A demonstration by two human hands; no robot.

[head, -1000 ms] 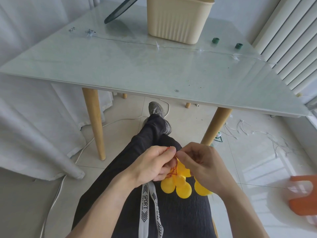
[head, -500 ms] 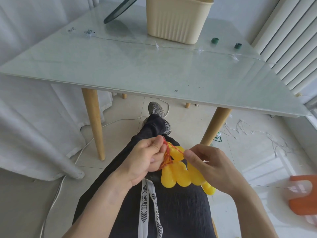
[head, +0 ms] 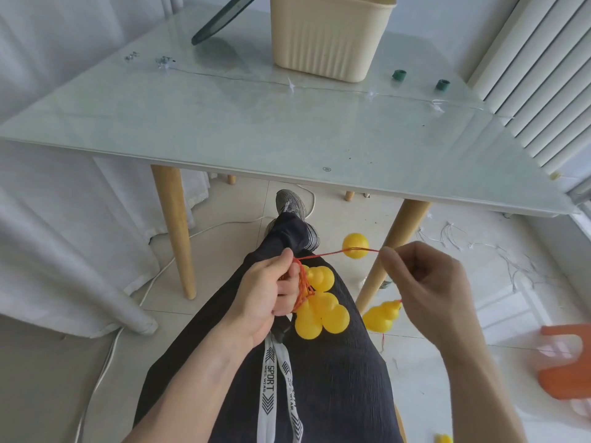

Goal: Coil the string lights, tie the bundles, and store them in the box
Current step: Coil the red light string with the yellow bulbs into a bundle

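Observation:
Above my lap, my left hand (head: 268,292) grips a coiled bundle of yellow gourd-shaped lights (head: 319,302) on red cord. A taut stretch of that red cord (head: 323,254) runs right to my right hand (head: 425,282), which pinches it between thumb and fingers. One yellow light (head: 355,245) rides on the stretched cord, and another (head: 382,315) dangles below my right hand. The cream ribbed box (head: 329,36) stands at the far side of the glass table (head: 224,123), well away from both hands.
A thin clear string of small lights (head: 319,87) lies across the table, with two green rolls (head: 399,75) at the far right. An orange stool (head: 566,362) stands on the floor at right. More wire lies on the floor tiles (head: 499,251).
My right hand has pulled away to the right, drawing red cord out of the bundle. One light now hangs on the taut cord and another dangles free. My left hand stayed on the bundle.

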